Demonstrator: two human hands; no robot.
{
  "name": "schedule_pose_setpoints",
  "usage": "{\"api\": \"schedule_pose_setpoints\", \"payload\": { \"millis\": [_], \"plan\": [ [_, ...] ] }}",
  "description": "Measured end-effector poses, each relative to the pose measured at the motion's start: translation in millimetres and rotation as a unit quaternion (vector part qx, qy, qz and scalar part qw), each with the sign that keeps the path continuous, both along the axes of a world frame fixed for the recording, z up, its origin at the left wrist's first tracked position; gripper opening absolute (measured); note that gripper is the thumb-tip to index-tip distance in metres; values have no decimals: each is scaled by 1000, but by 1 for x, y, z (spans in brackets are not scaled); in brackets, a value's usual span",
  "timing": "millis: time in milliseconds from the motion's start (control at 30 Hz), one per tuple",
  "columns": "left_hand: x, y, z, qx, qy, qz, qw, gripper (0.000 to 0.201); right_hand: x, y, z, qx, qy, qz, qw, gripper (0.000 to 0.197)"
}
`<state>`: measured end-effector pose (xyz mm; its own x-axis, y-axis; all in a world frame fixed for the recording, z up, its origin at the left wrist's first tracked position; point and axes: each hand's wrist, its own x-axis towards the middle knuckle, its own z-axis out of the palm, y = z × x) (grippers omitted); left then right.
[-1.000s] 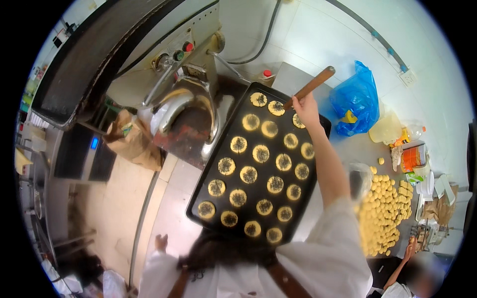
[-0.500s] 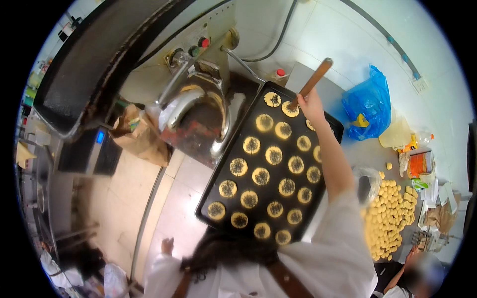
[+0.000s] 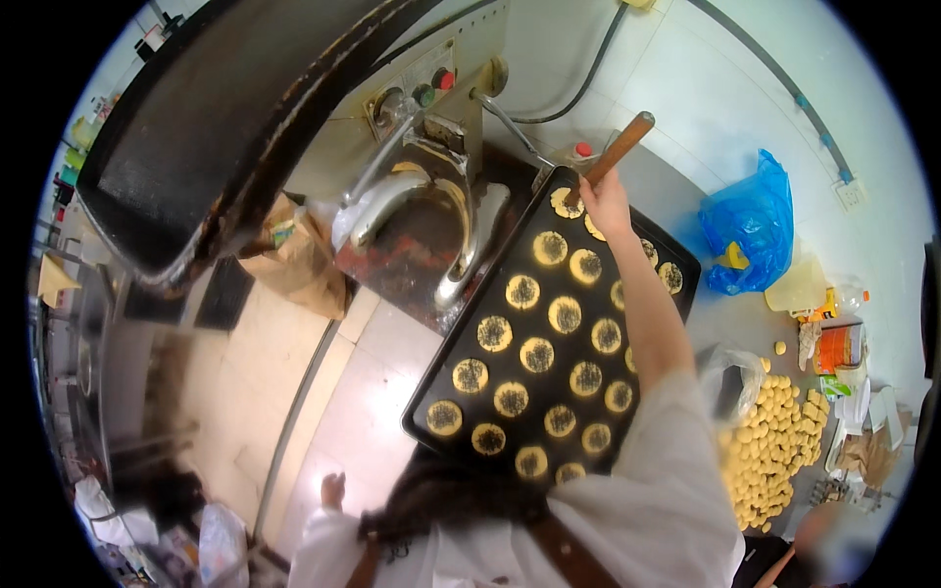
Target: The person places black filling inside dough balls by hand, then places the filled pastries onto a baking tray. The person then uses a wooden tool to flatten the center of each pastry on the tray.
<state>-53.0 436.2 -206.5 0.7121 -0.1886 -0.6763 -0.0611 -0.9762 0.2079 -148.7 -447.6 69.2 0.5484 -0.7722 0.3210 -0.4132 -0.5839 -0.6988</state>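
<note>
My right hand (image 3: 606,204) is closed around a wooden rolling pin (image 3: 624,147). Its lower end meets a flat round cookie (image 3: 561,202) at the far left corner of the black baking tray (image 3: 420,419). Several more pale yellow cookies, each with dark seeds in the middle, lie in rows on the tray, such as one cookie (image 3: 565,315) near its centre. My right forearm hides some on the right side. Away from the tray, my left hand (image 3: 333,490) hangs low at the left with loosely bent fingers and nothing visible in it.
A machine with a curved metal guard (image 3: 461,245) stands left of the tray, a big dark metal bowl (image 3: 186,147) above. To the right are a blue plastic bag (image 3: 750,225) and a heap of small dough balls (image 3: 774,441). A person (image 3: 823,539) is at the lower right.
My right hand has brought the rolling pin left, from the second cookie of the far row to the corner one. The whole view has shifted slightly. My left hand stays low.
</note>
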Motion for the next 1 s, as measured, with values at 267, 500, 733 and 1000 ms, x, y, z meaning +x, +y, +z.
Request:
{"api": "schedule_pose_setpoints", "payload": {
  "millis": [267, 500, 733, 1000],
  "plan": [
    [-10, -4, 10, 7, 11, -107, 994, 48, -8, 21, 25, 40, -75, -9, 996, 43],
    [14, -25, 4, 43, 29, -208, 977, 51, -41, 83, 22, 56, 20, 48, 997, 38],
    [11, -37, -3, -73, -12, 102, 992, 52, -36, 88, 3, 40, 50, 33, 997, 36],
    [9, -34, -13, -64, -120, -245, 960, 14, -71, 81, 9, -77, -29, 32, 996, 30]
  ]
}}
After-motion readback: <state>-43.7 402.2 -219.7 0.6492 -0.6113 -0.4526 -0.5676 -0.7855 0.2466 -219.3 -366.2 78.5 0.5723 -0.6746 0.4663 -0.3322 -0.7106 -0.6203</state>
